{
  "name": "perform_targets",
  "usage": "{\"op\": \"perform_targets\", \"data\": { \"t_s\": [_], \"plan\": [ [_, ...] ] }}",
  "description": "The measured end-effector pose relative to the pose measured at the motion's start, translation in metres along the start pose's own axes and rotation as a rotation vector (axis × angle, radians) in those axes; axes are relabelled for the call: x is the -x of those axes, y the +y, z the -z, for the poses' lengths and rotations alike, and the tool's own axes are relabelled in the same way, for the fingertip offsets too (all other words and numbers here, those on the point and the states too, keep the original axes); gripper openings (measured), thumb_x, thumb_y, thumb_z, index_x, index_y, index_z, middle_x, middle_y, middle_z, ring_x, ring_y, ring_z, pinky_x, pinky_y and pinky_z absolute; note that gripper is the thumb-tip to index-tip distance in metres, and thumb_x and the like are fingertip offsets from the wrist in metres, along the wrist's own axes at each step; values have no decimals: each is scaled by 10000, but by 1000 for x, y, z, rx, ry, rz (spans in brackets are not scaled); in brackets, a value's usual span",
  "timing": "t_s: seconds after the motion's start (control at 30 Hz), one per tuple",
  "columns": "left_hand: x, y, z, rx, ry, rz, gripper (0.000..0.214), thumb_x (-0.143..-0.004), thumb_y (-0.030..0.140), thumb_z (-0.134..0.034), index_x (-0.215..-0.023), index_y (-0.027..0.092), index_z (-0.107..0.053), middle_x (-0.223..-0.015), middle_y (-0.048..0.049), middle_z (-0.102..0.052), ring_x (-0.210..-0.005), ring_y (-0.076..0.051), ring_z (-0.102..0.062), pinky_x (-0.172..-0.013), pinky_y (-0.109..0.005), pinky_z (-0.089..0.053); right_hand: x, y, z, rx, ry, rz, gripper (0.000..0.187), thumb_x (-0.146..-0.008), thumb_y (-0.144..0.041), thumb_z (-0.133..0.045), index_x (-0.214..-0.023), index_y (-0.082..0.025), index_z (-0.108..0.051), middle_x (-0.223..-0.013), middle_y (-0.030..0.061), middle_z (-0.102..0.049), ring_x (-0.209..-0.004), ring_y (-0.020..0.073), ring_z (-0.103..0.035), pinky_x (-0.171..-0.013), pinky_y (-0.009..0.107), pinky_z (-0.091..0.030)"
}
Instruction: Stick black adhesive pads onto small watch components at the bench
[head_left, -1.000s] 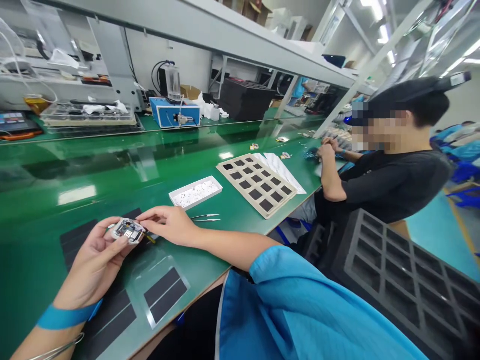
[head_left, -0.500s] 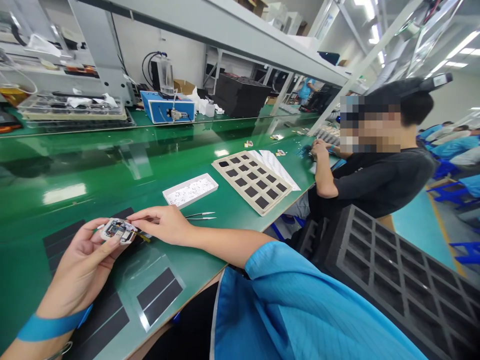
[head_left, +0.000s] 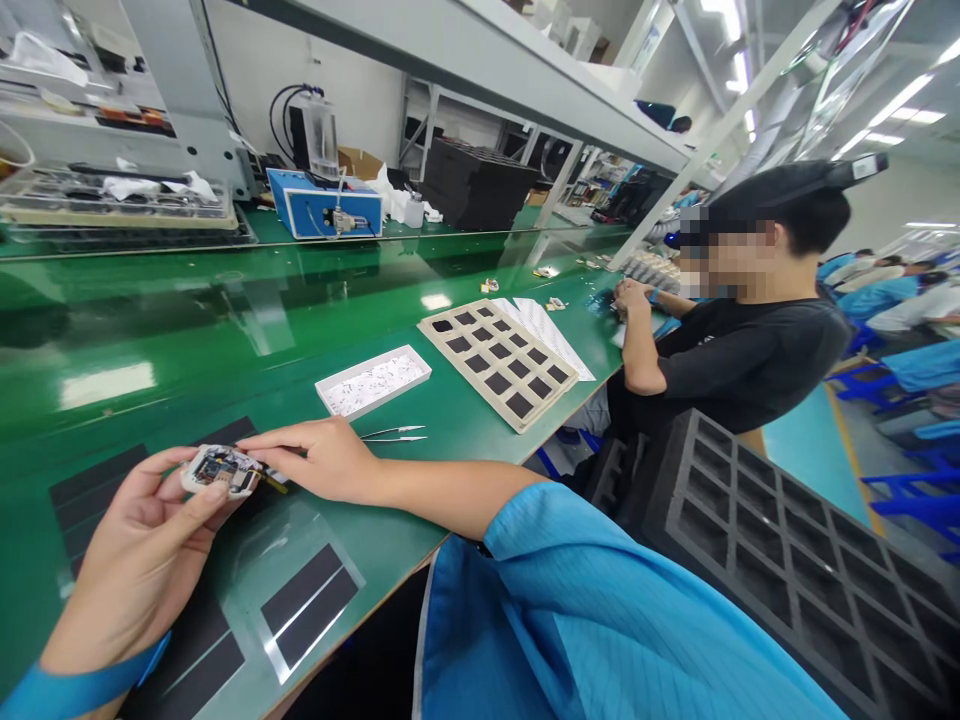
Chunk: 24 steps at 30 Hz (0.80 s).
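The left hand (head_left: 142, 560) grips a small device (head_left: 217, 473); the right hand (head_left: 330, 462) is at its edge, grip unclear, tweezers (head_left: 411, 438) just beyond that hand.

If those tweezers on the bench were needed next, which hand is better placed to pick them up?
Probably the right hand: the tweezers lie close beside it, while the left hand is farther away and holds the small electronic device. The right hand is also busy at that device's edge, though.

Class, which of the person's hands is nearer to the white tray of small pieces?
Right. The right hand lies just below the white tray in the picture; the left hand is farther off, lower left.
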<state>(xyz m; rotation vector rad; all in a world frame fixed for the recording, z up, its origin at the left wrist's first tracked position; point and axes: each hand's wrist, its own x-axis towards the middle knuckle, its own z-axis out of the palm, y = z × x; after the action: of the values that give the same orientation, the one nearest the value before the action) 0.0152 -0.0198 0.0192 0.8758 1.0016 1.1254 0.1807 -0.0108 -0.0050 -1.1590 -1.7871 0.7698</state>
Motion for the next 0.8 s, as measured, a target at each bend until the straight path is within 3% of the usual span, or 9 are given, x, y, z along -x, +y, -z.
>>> {"op": "perform_targets", "data": {
  "t_s": [0.27,0.43,0.7,0.8],
  "plan": [
    [-2,-3,3,-6,-15,-19,515,-451,288,-944,-875,272,-652,-800,51,-731,-698,-118,-684,-723,-142,-589,1,1,-1,10,-27,-12,282,-951,-288,-529,-1153,-229,-717,-1125,10,-733,-1060,143,-684,-925,207,-496],
    [-2,-4,3,19,-11,-9,492,-469,262,-938,-870,280,-655,-794,65,-728,-720,-106,-684,-740,-133,-585,2,0,-1,59,-24,10,302,-953,-289,-525,-1167,-183,-709,-1126,39,-732,-1037,142,-691,-914,197,-502],
    [-4,-9,5,17,-23,-36,462,-515,241,-914,-896,272,-656,-798,53,-731,-703,-111,-683,-755,-154,-590,2,-8,-3,135,-39,0,253,-923,-207,-570,-1112,-250,-733,-1197,-27,-698,-1124,139,-661,-1022,227,-480],
    [-4,-12,8,10,-33,-58,414,-565,217,-888,-905,276,-659,-808,58,-731,-716,-106,-684,-774,-159,-588,2,-9,-3,124,-46,-7,251,-929,-205,-559,-1112,-214,-731,-1207,-8,-695,-1120,141,-663,-1012,219,-482]
  ]
}}
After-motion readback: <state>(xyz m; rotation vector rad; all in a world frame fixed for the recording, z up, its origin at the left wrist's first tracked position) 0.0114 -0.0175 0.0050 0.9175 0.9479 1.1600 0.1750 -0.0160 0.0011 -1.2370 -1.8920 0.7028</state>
